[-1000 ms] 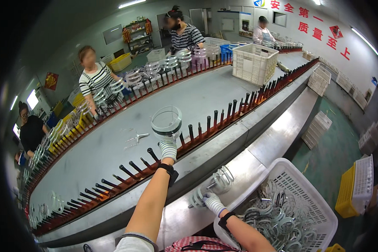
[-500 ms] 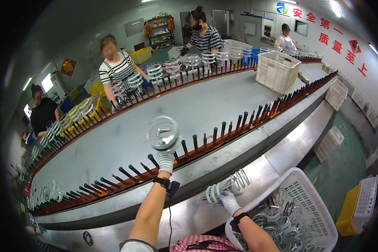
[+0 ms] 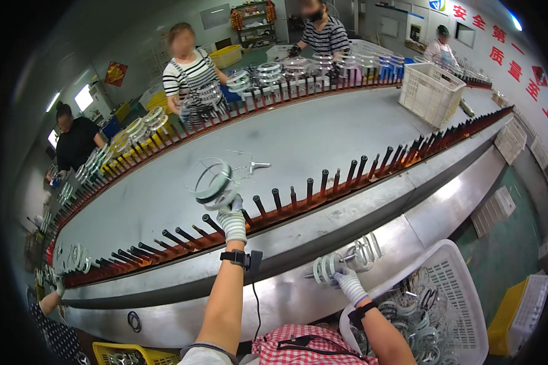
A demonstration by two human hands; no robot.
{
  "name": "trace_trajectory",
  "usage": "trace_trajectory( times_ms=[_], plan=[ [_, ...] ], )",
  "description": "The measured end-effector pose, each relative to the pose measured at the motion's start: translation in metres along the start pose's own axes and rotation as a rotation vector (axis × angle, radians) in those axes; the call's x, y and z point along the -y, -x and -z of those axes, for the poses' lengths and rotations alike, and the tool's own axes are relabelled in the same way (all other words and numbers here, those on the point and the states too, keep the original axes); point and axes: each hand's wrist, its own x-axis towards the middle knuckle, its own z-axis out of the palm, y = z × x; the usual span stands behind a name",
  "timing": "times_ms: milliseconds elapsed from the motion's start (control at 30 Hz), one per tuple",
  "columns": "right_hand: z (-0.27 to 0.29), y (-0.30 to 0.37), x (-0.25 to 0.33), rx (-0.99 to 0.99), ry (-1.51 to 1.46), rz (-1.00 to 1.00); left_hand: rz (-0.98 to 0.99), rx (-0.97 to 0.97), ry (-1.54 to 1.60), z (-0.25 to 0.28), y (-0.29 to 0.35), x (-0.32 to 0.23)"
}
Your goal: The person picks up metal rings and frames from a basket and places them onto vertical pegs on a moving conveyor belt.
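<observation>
My left hand (image 3: pixel 231 224), in a white striped glove, reaches over the near row of upright posts. Its fingers are closed on the lower side of a pale ring-shaped part (image 3: pixel 214 185) with thin wire loops and a bolt-like metal stem. The part is tilted above the grey table, close to the black post tips. Lower right, my right hand (image 3: pixel 349 285), gloved alike, grips a pale coil-shaped part (image 3: pixel 326 267) beside the metal ledge. Another coiled part (image 3: pixel 366 250) lies against it; whether the two are joined, I cannot tell.
Black-tipped posts (image 3: pixel 310 190) line the table's near edge. A white basket (image 3: pixel 450 267) of similar parts stands at my right, a white crate (image 3: pixel 431 91) on the table (image 3: pixel 323 134). Several people work along the far side. Another person's hand (image 3: pixel 58 286) is at the far left.
The view has shifted. The ring part in my left hand has turned from facing me to edge-on, its stem swinging right. My right hand keeps its hold. Another person's arm has appeared at lower left.
</observation>
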Motion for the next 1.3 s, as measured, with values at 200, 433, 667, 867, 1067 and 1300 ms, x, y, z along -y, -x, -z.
trace_trajectory(
  times_ms=[200, 433, 667, 867, 1067, 1300],
  plan=[
    [0.005, -0.002, -0.014, 0.019, -0.077, -0.025, 0.033, 0.157, -0.035, 0.033, -0.018, 0.019],
    [-0.014, -0.007, -0.006, 0.055, -0.05, 0.01, -0.214, -0.022, -0.351, 0.069, -0.031, 0.077],
    [-0.037, -0.014, -0.02, 0.044, 0.026, 0.039, 0.031, 0.147, -0.289, 0.134, -0.029, 0.126],
    [-0.046, -0.009, -0.029, -0.006, 0.021, 0.034, -0.391, -0.524, -0.047, 0.236, 0.018, 0.048],
    [-0.065, -0.002, -0.031, 0.02, 0.006, 0.037, -0.788, -0.106, -0.755, 0.292, -0.049, 0.003],
    [-0.091, 0.023, -0.028, 0.003, -0.004, 0.061, -0.747, -0.169, -0.959, 0.33, -0.088, 0.035]
  ],
)
